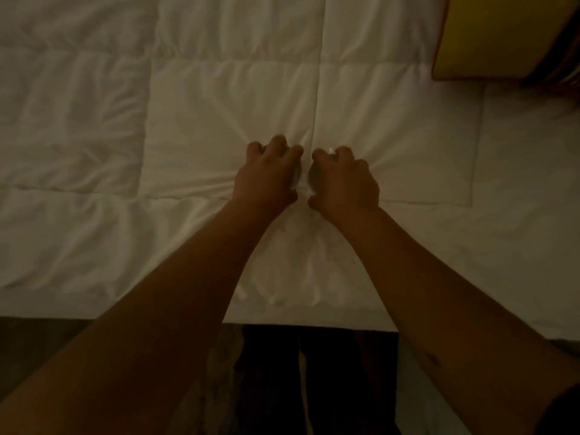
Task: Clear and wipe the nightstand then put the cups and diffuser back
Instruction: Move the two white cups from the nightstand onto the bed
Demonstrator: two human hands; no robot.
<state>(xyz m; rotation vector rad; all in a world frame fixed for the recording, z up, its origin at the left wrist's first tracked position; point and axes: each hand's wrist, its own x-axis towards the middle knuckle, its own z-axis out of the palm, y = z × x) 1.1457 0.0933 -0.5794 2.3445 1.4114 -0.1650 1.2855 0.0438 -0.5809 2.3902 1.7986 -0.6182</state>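
1. A white quilted comforter is being shown from above in dim light — it is covering a bed and filling most of the view, with stitched seams dividing it into large panels.
2. A yellow pillow is being seen at the top right corner, lying on the bedding and cut off by the frame's edge.
3. Two bare forearms are being extended from the bottom corners toward the middle of the bed, where the fabric is being puckered into radiating creases.
4. The left hand is being held palm down with its fingers curled around a cup, gripped from above and resting on the comforter.
5. The right hand is being held the same way, fingers curled over a second cup — the two cups are being kept just beside each other, on either side of a vertical seam.
6. Both cups are being largely hidden by the hands; only pale slivers are showing.
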